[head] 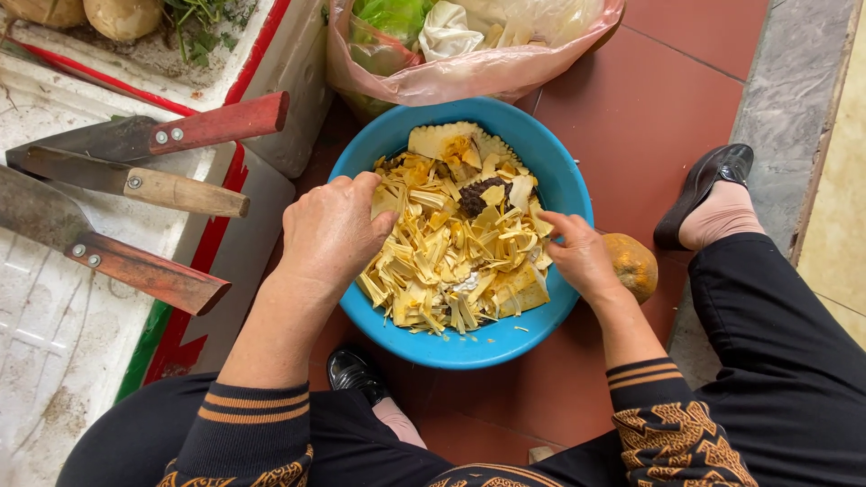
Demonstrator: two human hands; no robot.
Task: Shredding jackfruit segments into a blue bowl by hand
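While hands (451, 243) work bowl (559, 180), knives (135, 180) beside

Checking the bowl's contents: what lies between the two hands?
In the head view, a heap of yellow peel strips in the blue bowl lies between the left hand and right hand, with a dark lump.

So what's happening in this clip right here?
A person crouches over a blue bowl on a red tiled floor, both hands in a heap of yellow peelings. The left hand is curled over the heap's left side; the right hand pinches strips at its right edge. Three knives with wooden handles lie on a white foam box to the left. A pink plastic bag of scraps sits behind the bowl, an orange fruit beside it.
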